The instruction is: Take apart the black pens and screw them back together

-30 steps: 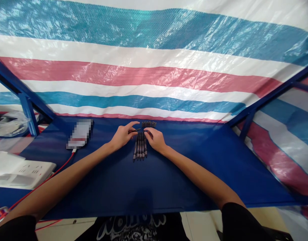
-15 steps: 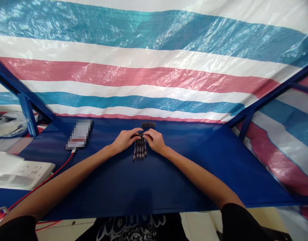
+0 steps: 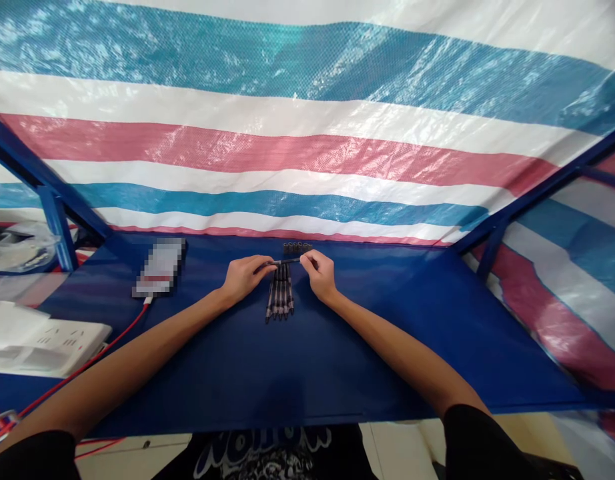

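Both my hands pinch one dark pen (image 3: 288, 261), held crosswise above the top ends of the pens on the table. My left hand (image 3: 247, 277) is closed on its left end, and my right hand (image 3: 319, 273) grips its right tip. Below lie several dark pens (image 3: 280, 293) side by side, slightly fanned, pointing towards me. Just behind my hands stands a short row of several small dark cylindrical parts (image 3: 297, 247) near the table's back edge.
On the blue table (image 3: 267, 380) a phone (image 3: 160, 267) lies at the left, plugged into a red cable (image 3: 122, 333). A white power strip (image 3: 62, 340) sits at the far left. Striped sheeting (image 3: 297, 153) rises behind, between blue metal bars.
My hands have moved apart, the right one shifting to the right. The pen between them now shows stretched across the gap, where the fingers covered it before.
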